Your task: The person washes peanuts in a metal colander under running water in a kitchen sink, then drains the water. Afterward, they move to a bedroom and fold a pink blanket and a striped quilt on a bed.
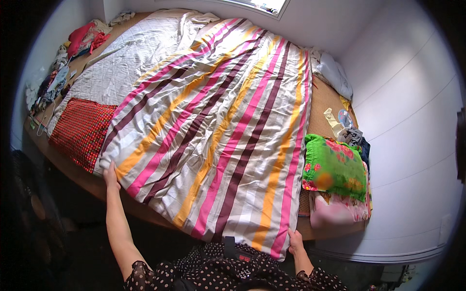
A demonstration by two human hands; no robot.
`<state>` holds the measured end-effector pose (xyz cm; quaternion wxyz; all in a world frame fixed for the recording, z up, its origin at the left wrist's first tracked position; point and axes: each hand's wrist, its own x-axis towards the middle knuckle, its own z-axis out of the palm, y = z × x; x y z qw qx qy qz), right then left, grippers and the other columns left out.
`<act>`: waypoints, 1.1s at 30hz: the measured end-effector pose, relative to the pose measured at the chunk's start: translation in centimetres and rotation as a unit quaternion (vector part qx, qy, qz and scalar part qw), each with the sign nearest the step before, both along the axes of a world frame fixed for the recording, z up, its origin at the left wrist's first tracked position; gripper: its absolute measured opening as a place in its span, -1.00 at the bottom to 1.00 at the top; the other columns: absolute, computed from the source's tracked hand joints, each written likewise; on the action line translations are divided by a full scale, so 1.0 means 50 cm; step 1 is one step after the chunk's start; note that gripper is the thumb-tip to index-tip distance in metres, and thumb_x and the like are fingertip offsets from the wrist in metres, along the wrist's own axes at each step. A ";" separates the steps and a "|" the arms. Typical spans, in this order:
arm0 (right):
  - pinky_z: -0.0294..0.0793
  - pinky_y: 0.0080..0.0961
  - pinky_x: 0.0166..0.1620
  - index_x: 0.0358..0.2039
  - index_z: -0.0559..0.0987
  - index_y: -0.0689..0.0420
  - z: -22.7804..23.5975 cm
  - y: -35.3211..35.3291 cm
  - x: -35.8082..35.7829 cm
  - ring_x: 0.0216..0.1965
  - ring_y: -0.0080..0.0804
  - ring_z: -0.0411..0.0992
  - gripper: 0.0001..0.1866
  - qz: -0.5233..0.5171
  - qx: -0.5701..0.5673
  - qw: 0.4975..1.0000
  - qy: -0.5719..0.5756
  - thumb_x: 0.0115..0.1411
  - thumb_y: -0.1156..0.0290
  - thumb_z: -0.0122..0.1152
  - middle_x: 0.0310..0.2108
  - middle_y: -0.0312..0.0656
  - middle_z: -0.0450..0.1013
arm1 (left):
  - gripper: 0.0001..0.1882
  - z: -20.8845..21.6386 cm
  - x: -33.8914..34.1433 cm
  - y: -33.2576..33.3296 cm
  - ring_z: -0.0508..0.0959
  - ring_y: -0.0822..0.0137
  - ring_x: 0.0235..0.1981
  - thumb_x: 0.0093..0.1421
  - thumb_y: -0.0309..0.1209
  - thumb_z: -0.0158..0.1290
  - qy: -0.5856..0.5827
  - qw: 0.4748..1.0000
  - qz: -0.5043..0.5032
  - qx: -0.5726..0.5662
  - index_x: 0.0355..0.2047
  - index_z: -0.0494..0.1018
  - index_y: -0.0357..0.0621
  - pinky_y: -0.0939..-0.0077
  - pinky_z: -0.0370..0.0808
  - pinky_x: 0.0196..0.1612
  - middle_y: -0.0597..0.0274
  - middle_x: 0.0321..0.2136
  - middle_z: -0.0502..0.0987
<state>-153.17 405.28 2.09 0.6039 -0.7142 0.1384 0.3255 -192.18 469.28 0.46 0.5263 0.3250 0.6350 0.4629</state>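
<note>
A large white duvet cover with pink, yellow and dark purple stripes (213, 121) lies spread over the bed, creased in places, its near edge hanging past the bed's front. At its near left corner my left hand (111, 177) is closed on the cloth. My right hand (294, 241) grips the near right corner, close to the outer pink stripe. The stretch of edge between my hands sags toward my body. Left of the cover, beside my left hand, lies a red dotted pillow (83, 132), partly under the striped cloth.
A green flowered pillow (335, 167) rests on a folded pink floral blanket (335, 211) at the right. A white quilt (131, 60) covers the far left. Piled clothes (87, 39) line the left side. A grey-white bundle (335, 75) sits by the right wall, and a window (264, 6) is at the back.
</note>
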 end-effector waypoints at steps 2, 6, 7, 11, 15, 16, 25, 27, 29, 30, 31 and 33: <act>0.37 -0.44 -0.13 -0.12 0.38 0.28 0.002 -0.001 -0.001 -0.23 -0.38 0.40 -0.64 0.039 -0.031 0.998 -0.038 0.09 0.39 0.10 -0.20 -0.14 0.43 | -0.38 0.023 0.016 0.020 0.39 0.19 -0.08 0.01 -0.22 0.08 0.168 0.978 -0.039 0.117 0.00 0.20 -0.39 0.38 0.34 -0.07 0.00 -0.07 0.35; 0.35 -0.49 -0.14 -0.12 0.38 0.28 0.088 0.066 -0.028 -0.23 -0.43 0.38 -0.58 0.083 -0.035 0.985 -0.147 0.01 0.38 0.18 -0.24 -0.15 0.43 | -0.24 0.078 0.087 -0.036 0.20 -0.02 0.10 -0.01 -0.29 0.11 0.553 0.795 0.028 0.249 0.09 0.02 -0.43 0.29 0.17 0.11 -0.23 0.09 0.12; 0.35 -0.50 -0.14 -0.13 0.38 0.29 0.109 0.082 -0.030 -0.24 -0.43 0.38 -0.57 0.093 -0.038 0.976 -0.190 -0.01 0.37 0.20 -0.26 -0.14 0.43 | -0.23 0.077 0.118 -0.086 0.15 -0.05 0.13 -0.01 -0.32 0.10 0.543 0.757 0.013 0.362 0.11 -0.01 -0.42 0.28 0.13 0.14 -0.25 0.11 0.08; 0.37 -0.49 -0.12 -0.14 0.37 0.30 0.212 0.243 -0.037 -0.23 -0.43 0.40 -0.61 0.202 0.030 0.954 -0.221 0.01 0.43 0.15 -0.24 -0.13 0.43 | -0.57 0.102 0.315 -0.418 0.39 0.25 -0.13 0.00 -0.37 0.12 0.126 0.767 -0.483 0.404 -0.12 0.35 -0.27 0.39 0.34 -0.10 0.08 -0.15 0.40; 0.37 -0.56 -0.17 -0.14 0.36 0.29 0.263 0.393 -0.053 -0.26 -0.52 0.36 -0.65 0.317 0.107 0.919 -0.210 0.04 0.46 0.11 -0.28 -0.22 0.40 | -0.15 0.226 0.445 -0.685 0.41 0.08 -0.09 -0.13 -0.27 0.22 -0.126 0.679 -0.685 0.232 0.14 0.04 -0.15 0.34 0.36 -0.07 -0.10 -0.16 0.40; 0.37 -0.57 -0.18 -0.11 0.35 0.28 0.251 0.411 -0.050 -0.27 -0.54 0.35 -0.64 0.362 0.102 0.879 -0.293 0.07 0.44 0.11 -0.28 -0.25 0.39 | -0.20 0.238 0.453 -0.697 0.45 0.12 -0.16 -0.12 -0.33 0.20 -0.052 0.719 -0.654 0.231 0.12 0.08 -0.13 0.33 0.39 -0.12 -0.05 -0.22 0.44; 0.43 -0.40 -0.24 -0.16 0.45 0.17 0.134 0.203 0.132 -0.32 -0.18 0.41 -0.65 0.305 -0.124 0.816 -0.476 -0.02 0.39 0.16 -0.32 -0.05 0.41 | -0.68 0.058 0.336 -0.468 0.50 0.28 -0.29 0.07 -0.57 -0.18 -0.122 0.956 -0.245 0.103 -0.13 0.33 -0.24 0.46 0.46 -0.24 0.12 -0.31 0.48; 0.30 -0.30 -0.05 -0.13 0.42 0.16 0.013 0.096 0.172 -0.11 -0.15 0.29 -0.59 0.284 -0.215 0.781 -0.513 -0.04 0.34 0.17 -0.16 -0.07 0.33 | -0.60 -0.118 0.286 -0.456 0.47 0.11 -0.18 0.01 -0.55 -0.14 0.250 0.924 -0.265 0.117 -0.08 0.30 -0.26 0.36 0.39 -0.12 -0.01 -0.22 0.46; 0.21 -0.28 0.02 -0.11 0.41 0.15 -0.040 0.010 0.185 0.00 -0.16 0.21 -0.56 0.295 -0.321 0.749 -0.499 -0.04 0.32 0.17 -0.07 -0.10 0.28 | -0.53 -0.093 0.336 -0.508 0.37 -0.07 -0.07 -0.03 -0.51 -0.11 0.328 0.901 -0.222 0.177 -0.03 0.24 -0.29 0.28 0.29 -0.03 -0.16 -0.13 0.38; 0.14 -0.26 0.08 -0.09 0.40 0.13 -0.063 -0.014 0.182 0.07 -0.18 0.13 -0.55 0.304 -0.304 0.742 -0.515 -0.03 0.28 0.15 0.02 -0.14 0.20 | -0.52 -0.093 0.346 -0.520 0.36 -0.09 -0.06 -0.03 -0.50 -0.11 0.353 0.892 -0.199 0.201 -0.02 0.23 -0.29 0.27 0.29 -0.02 -0.18 -0.11 0.37; 0.14 -0.26 0.08 -0.07 0.39 0.10 -0.086 -0.025 0.177 0.08 -0.19 0.14 -0.54 0.296 -0.312 0.705 -0.563 -0.02 0.26 0.13 0.02 -0.16 0.21 | -0.51 -0.094 0.357 -0.534 0.34 -0.11 -0.05 -0.02 -0.50 -0.11 0.376 0.882 -0.175 0.226 -0.02 0.21 -0.29 0.26 0.28 -0.01 -0.19 -0.10 0.35; 0.12 -0.26 0.09 -0.05 0.38 0.08 -0.085 -0.022 0.171 0.09 -0.21 0.13 -0.54 0.281 -0.315 0.719 -0.552 -0.01 0.26 0.10 0.03 -0.18 0.21 | -0.50 -0.087 0.357 -0.534 0.33 -0.11 -0.04 -0.01 -0.49 -0.10 0.405 0.867 -0.193 0.216 0.01 0.17 -0.29 0.23 0.26 0.00 -0.19 -0.08 0.34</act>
